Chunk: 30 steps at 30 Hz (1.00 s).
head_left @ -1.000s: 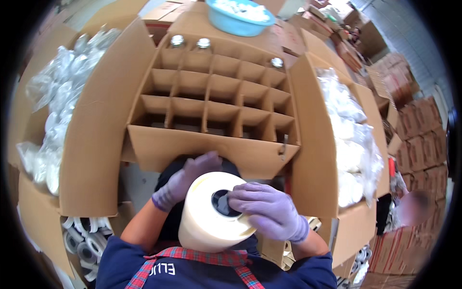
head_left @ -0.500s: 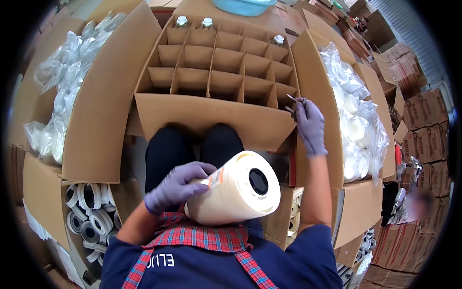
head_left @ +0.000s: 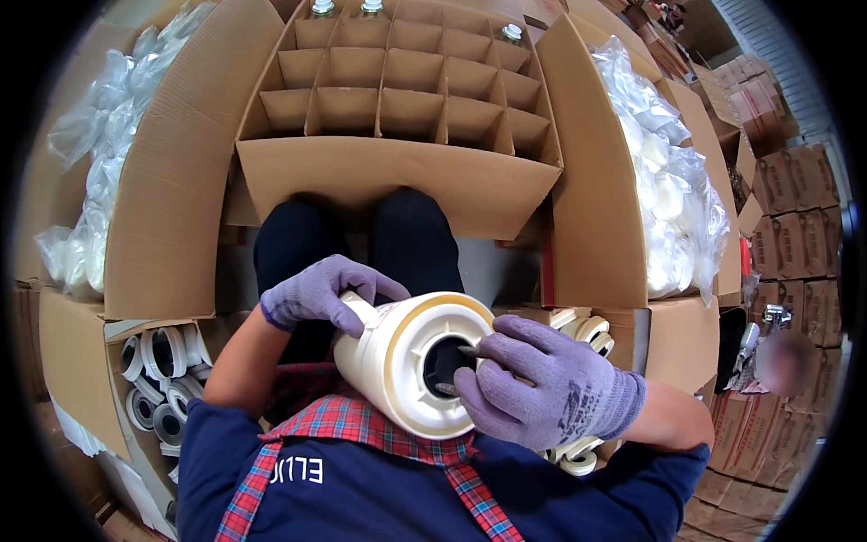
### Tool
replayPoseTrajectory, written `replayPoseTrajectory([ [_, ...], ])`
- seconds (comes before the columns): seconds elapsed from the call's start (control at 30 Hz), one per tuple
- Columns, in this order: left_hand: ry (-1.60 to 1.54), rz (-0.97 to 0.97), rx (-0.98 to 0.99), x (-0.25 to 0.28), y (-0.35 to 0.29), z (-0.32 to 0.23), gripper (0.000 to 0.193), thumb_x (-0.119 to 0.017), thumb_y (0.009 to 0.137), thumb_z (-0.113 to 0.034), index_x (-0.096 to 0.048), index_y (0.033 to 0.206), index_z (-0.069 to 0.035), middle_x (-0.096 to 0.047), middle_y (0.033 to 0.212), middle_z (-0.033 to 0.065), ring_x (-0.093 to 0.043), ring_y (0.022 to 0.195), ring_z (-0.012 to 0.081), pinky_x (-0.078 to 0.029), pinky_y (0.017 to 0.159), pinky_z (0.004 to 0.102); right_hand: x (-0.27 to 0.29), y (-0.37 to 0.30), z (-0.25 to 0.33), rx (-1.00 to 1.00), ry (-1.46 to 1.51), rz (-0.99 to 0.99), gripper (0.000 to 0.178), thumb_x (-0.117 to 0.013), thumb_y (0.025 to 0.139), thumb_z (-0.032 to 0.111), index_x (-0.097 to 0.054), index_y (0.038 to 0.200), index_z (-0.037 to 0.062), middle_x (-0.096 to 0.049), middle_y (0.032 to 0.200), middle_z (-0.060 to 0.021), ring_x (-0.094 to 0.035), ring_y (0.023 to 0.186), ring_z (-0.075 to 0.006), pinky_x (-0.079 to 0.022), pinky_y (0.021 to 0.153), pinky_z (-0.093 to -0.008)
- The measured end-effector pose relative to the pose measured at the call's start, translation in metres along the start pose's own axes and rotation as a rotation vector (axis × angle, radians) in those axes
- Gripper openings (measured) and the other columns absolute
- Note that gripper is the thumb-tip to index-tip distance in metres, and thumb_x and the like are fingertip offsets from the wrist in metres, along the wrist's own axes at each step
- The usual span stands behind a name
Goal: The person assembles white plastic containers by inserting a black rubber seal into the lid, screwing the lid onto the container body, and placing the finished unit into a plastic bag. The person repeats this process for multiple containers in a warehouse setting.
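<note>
1. Well, your left hand (head_left: 330,291) has its fingers curled around the handle (head_left: 360,311) of the cream flask body (head_left: 405,366), which lies tilted over your lap, close against the plaid apron (head_left: 361,416).
2. Your right hand (head_left: 545,384) has its fingers closed on a slim metal tool (head_left: 469,350); two tips show at the flask's dark round centre (head_left: 442,361). How deep they reach, you cannot tell from here.
3. If your left-hand hold is loose, a twist from the tool could roll the flask off your lap, since no firm support shows beneath it.
4. Pressing at a slant could make the tips skid, scratching the white ribbed ring (head_left: 411,370) or jabbing your glove.
5. Letting the tool slip could drop it into the dark centre, if that is hollow.
6. Leaning forward could knock the partitioned carton (head_left: 397,181) just past your knees and jolt the capped glass pieces (head_left: 371,8) in its far cells.
</note>
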<state>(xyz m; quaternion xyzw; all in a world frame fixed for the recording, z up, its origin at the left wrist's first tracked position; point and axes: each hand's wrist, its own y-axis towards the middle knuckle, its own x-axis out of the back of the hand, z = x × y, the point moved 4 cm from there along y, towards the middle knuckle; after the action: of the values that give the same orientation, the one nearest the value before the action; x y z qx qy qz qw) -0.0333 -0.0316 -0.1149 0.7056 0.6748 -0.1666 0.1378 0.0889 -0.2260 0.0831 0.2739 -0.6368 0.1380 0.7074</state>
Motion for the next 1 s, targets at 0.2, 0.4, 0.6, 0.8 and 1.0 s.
replayPoseTrajectory([
  [0.2, 0.431, -0.360, -0.168, -0.038, -0.039, 0.005, 0.051, -0.094, 0.066, -0.032, -0.054, 0.073, -0.002, -0.066, 0.121, 0.0273, -0.070, 0.104, 0.0337, -0.057, 0.086, 0.0367, -0.039, -0.031, -0.013, -0.322, 0.230, 0.057, 0.026, -0.071, 0.079, 0.012, -0.065, 0.104, 0.0044, -0.055, 0.076, -0.0047, -0.066, 0.072, -0.0217, -0.055, 0.060, -0.0304],
  [0.4, 0.853, -0.521, -0.421, -0.075, -0.056, 0.004, 0.054, -0.091, 0.067, -0.041, -0.055, 0.079, -0.002, -0.066, 0.121, 0.0284, -0.069, 0.105, 0.0438, -0.060, 0.083, 0.0398, -0.072, -0.077, -0.031, -1.582, 1.466, 0.014, 0.023, -0.053, 0.105, 0.024, -0.063, 0.104, 0.0036, -0.061, 0.077, -0.0026, -0.064, 0.064, -0.0101, -0.055, 0.060, -0.0243],
  [0.6, 0.090, -0.110, -0.002, -0.006, -0.019, -0.009, 0.040, -0.095, 0.065, -0.017, -0.058, 0.071, -0.003, -0.064, 0.128, 0.0279, -0.063, 0.100, 0.0185, -0.052, 0.085, 0.0320, -0.003, -0.022, -0.017, -0.052, 0.159, -0.106, 0.032, -0.072, 0.073, 0.013, -0.069, 0.104, 0.0034, -0.061, 0.092, -0.0062, -0.066, 0.099, -0.0254, -0.056, 0.097, -0.0448],
  [0.8, 0.035, 0.125, 0.120, 0.006, 0.015, -0.002, 0.040, -0.095, 0.062, -0.014, -0.057, 0.068, -0.004, -0.066, 0.123, 0.0269, -0.062, 0.097, 0.0171, -0.051, 0.080, 0.0285, -0.018, -0.021, 0.001, 0.199, 0.095, -0.039, 0.032, -0.071, 0.074, 0.013, -0.069, 0.103, 0.0008, -0.061, 0.094, -0.0071, -0.066, 0.099, -0.0257, -0.056, 0.098, -0.0435],
  [1.0, -0.029, 0.087, 0.111, 0.010, 0.013, 0.002, 0.046, -0.097, 0.059, -0.020, -0.054, 0.064, -0.004, -0.069, 0.121, 0.0224, -0.058, 0.084, 0.0097, -0.050, 0.072, 0.0259, -0.008, -0.013, -0.012, 0.080, 0.147, -0.097, 0.034, -0.071, 0.073, 0.017, -0.069, 0.102, 0.0004, -0.061, 0.094, -0.0092, -0.067, 0.099, -0.0287, -0.058, 0.091, -0.0408],
])
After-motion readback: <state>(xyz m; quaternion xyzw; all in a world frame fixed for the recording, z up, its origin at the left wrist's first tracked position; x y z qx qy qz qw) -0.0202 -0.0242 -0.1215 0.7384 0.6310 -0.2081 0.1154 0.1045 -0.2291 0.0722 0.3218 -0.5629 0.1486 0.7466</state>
